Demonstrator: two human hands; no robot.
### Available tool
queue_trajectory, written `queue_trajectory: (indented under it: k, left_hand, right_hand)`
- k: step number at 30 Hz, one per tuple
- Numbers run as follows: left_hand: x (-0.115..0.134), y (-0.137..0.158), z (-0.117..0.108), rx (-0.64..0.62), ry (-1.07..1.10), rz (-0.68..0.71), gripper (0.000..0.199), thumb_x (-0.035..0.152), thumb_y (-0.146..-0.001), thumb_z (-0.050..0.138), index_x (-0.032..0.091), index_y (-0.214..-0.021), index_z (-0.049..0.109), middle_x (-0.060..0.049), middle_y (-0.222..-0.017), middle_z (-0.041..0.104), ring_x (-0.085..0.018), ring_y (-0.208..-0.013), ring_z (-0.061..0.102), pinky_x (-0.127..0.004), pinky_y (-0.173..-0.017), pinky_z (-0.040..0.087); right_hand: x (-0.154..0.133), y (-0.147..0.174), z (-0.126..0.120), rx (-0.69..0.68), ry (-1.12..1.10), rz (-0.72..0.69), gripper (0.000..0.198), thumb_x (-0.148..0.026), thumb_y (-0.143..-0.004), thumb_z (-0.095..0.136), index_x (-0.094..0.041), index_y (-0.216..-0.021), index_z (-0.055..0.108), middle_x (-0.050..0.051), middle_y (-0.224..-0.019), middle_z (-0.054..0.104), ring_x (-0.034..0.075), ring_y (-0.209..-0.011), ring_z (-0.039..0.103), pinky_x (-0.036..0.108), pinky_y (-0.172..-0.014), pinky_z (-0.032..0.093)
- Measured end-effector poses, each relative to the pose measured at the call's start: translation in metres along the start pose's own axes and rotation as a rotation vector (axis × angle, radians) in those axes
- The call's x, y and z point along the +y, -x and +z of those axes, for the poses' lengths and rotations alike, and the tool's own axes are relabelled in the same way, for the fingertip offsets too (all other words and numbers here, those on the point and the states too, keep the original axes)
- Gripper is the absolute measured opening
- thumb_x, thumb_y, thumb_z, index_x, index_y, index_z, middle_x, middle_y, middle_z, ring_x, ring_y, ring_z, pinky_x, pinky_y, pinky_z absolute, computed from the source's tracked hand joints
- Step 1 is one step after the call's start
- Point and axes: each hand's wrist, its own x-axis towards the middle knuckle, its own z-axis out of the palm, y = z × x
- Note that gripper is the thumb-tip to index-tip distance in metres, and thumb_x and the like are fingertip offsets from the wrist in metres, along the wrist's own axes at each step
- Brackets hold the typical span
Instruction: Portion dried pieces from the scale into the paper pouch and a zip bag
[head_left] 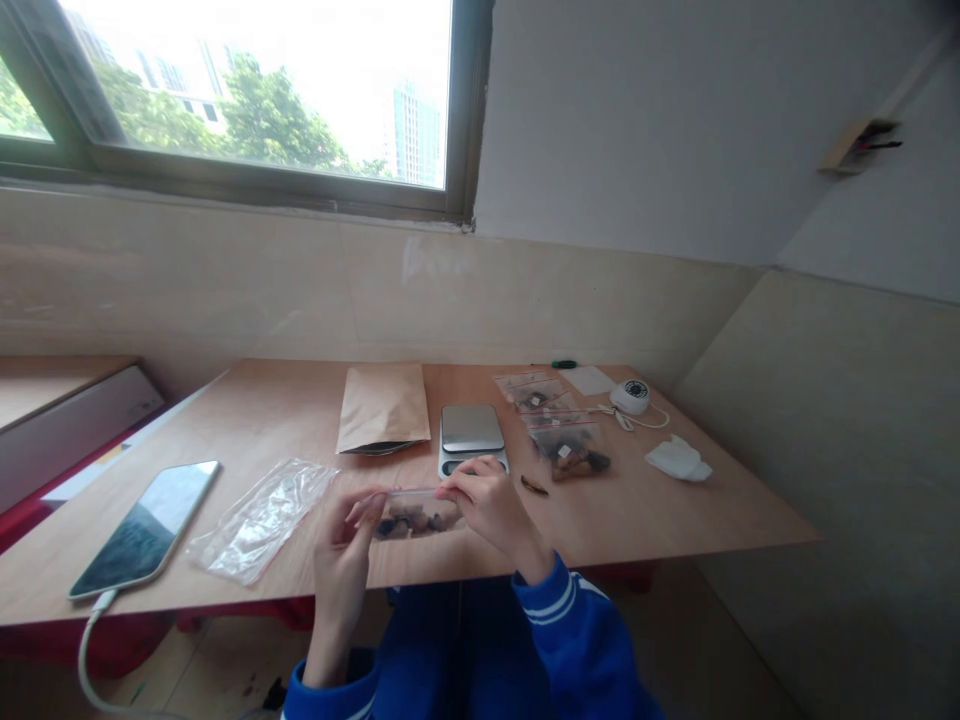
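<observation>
Both hands pinch the top edge of a small clear zip bag (pixel 417 515) of dark pieces, the left hand (pixel 341 545) at one end, the right hand (pixel 487 500) at the other. Just beyond the right hand sits a scale (pixel 471 432); left of the left hand lie empty clear bags (pixel 259 518) and a phone (pixel 146 530).

Both hands pinch the top edge of a small clear bag (pixel 415 517) of dark pieces, left hand (pixel 341 545) and right hand (pixel 487 505), just in front of the scale (pixel 471 436); a phone (pixel 146 528) lies far left of it.
</observation>
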Motion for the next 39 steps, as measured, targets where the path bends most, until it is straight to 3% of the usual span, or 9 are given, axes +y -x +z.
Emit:
queue_trajectory:
  k: [4,11,15,18,21,26,29,34,39]
  left_hand:
    - [0.0,0.001,0.002,-0.007,0.02,-0.005,0.026,0.043,-0.074,0.068,0.018,-0.082,0.066,-0.003,-0.078,0.071,-0.019,-0.075,0.067,-0.026,-0.065,0.053]
    - [-0.008,-0.001,0.0,0.06,0.121,0.037,0.025,0.042,-0.075,0.069,0.018,-0.081,0.065,-0.001,-0.076,0.068,-0.016,-0.075,0.064,-0.024,-0.069,0.051]
    - [-0.012,-0.002,-0.002,0.038,0.169,-0.009,0.024,0.041,-0.075,0.069,0.018,-0.081,0.065,0.0,-0.075,0.066,-0.016,-0.075,0.063,-0.024,-0.069,0.05]
    - [-0.007,-0.002,0.004,0.032,0.227,-0.04,0.024,0.041,-0.077,0.067,0.018,-0.08,0.064,-0.001,-0.074,0.067,-0.016,-0.076,0.064,-0.027,-0.074,0.051]
    - [-0.002,-0.004,0.013,0.04,0.311,-0.08,0.025,0.042,-0.074,0.07,0.018,-0.078,0.063,-0.001,-0.072,0.067,-0.017,-0.075,0.065,-0.029,-0.074,0.052]
    - [-0.012,-0.009,0.028,0.014,0.479,-0.278,0.033,0.046,-0.063,0.076,0.017,-0.071,0.063,0.0,-0.066,0.067,-0.017,-0.07,0.067,-0.028,-0.07,0.053]
    - [-0.016,-0.006,0.035,-0.145,0.445,-0.37,0.033,0.048,-0.065,0.075,0.016,-0.073,0.067,-0.004,-0.072,0.071,-0.021,-0.076,0.069,-0.031,-0.072,0.054]
    - [-0.01,0.004,0.043,-0.56,0.169,-0.365,0.042,0.051,-0.079,0.06,0.016,-0.097,0.073,-0.011,-0.106,0.072,-0.026,-0.098,0.067,-0.038,-0.09,0.05]
    - [-0.013,0.001,0.04,-0.585,0.038,-0.333,0.047,0.056,-0.08,0.054,0.016,-0.096,0.072,-0.012,-0.106,0.071,-0.026,-0.093,0.067,-0.038,-0.086,0.051]
  right_hand:
    - [-0.002,0.001,0.001,0.067,-0.022,-0.033,0.026,-0.011,-0.092,0.05,-0.02,-0.073,0.066,0.001,-0.073,0.071,0.015,-0.072,0.063,0.031,-0.077,0.04]
    - [0.006,0.006,-0.008,0.033,-0.055,-0.022,0.015,-0.027,-0.091,0.059,-0.022,-0.085,0.071,0.001,-0.078,0.074,0.015,-0.075,0.064,0.03,-0.076,0.041]
    - [0.013,0.009,-0.015,0.022,-0.136,0.027,0.024,-0.014,-0.09,0.056,-0.022,-0.074,0.071,0.0,-0.076,0.075,0.014,-0.068,0.065,0.031,-0.076,0.042]
    - [0.013,0.01,-0.02,-0.005,-0.184,0.056,0.024,-0.011,-0.091,0.054,-0.023,-0.086,0.074,0.001,-0.085,0.076,0.014,-0.073,0.067,0.031,-0.078,0.043]
    - [0.014,0.011,-0.027,-0.068,-0.277,0.13,0.022,-0.018,-0.092,0.054,-0.024,-0.103,0.072,0.003,-0.091,0.075,0.016,-0.083,0.067,0.03,-0.078,0.047]
    - [0.02,0.02,-0.036,-0.127,-0.4,0.299,0.023,-0.023,-0.093,0.049,-0.022,-0.098,0.072,0.004,-0.091,0.074,0.018,-0.086,0.068,0.031,-0.078,0.05]
    - [0.027,0.029,-0.051,-0.063,-0.546,0.444,0.019,-0.032,-0.09,0.054,-0.021,-0.096,0.069,0.003,-0.083,0.073,0.018,-0.079,0.069,0.03,-0.073,0.052]
    - [0.078,0.047,-0.109,0.253,-0.499,0.629,0.029,-0.046,-0.074,0.071,-0.018,-0.079,0.062,0.003,-0.071,0.068,0.017,-0.065,0.065,0.027,-0.063,0.051]
    - [0.163,0.073,-0.146,0.298,-0.123,0.797,0.052,-0.06,-0.075,0.059,-0.013,-0.096,0.062,0.014,-0.084,0.069,0.027,-0.079,0.065,0.041,-0.075,0.052]
